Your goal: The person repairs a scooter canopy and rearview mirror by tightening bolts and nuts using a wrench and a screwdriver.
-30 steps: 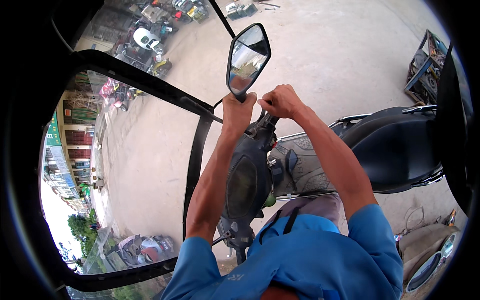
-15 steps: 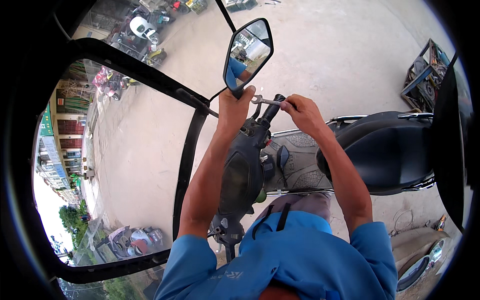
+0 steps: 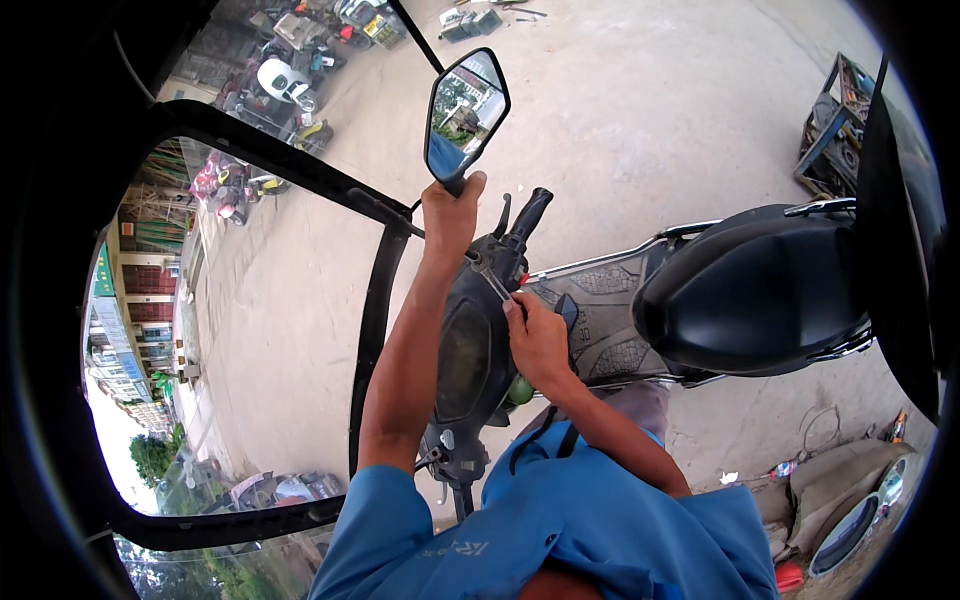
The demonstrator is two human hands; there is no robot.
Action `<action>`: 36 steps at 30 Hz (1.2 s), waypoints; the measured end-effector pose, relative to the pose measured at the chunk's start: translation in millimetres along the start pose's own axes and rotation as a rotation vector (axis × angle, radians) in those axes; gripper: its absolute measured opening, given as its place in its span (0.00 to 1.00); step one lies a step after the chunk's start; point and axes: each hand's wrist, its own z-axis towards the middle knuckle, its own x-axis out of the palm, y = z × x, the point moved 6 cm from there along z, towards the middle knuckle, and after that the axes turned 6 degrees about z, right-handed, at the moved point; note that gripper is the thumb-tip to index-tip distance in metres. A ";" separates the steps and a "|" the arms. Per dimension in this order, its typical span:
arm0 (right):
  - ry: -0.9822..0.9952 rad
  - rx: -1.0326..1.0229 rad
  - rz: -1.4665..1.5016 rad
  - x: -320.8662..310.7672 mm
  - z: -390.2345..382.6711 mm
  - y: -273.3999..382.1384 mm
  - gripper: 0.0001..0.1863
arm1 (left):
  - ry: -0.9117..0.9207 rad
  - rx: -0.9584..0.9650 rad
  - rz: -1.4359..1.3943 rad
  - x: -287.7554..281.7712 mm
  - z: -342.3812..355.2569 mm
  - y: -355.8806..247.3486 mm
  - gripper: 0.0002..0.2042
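Left hand (image 3: 450, 215) grips an angular mirror (image 3: 468, 110) by its base, upper centre of the frame. Right hand (image 3: 540, 340) holds a metal wrench (image 3: 497, 284) mid-frame, near the black scooter's handlebar (image 3: 530, 218).

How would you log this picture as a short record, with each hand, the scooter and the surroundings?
Left hand: closed around the lower end of the raised mirror
Right hand: holding a wrench, its far end by the handlebar
Scooter seat: black, smooth
Footboard: grey, patterned; dark mirror-shaped piece on it, partly hidden
Far right: blue-edged metal rack holding parts
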 end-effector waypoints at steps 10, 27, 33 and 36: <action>-0.173 -0.191 -0.538 -51.6 72.6 19.6 0.22 | 0.043 0.011 -0.018 -3.5 4.2 8.9 0.21; 0.048 -0.110 -0.198 -26.1 0.3 19.2 0.11 | 0.057 0.031 -0.009 1.1 -5.7 -8.8 0.10; -0.028 -0.167 -0.107 -16.0 -2.9 21.2 0.10 | 0.071 -0.002 -0.057 3.2 -3.2 -4.2 0.12; -0.022 -0.186 -0.136 -12.9 -7.4 24.4 0.11 | 0.057 0.030 -0.089 3.6 -3.0 -1.4 0.18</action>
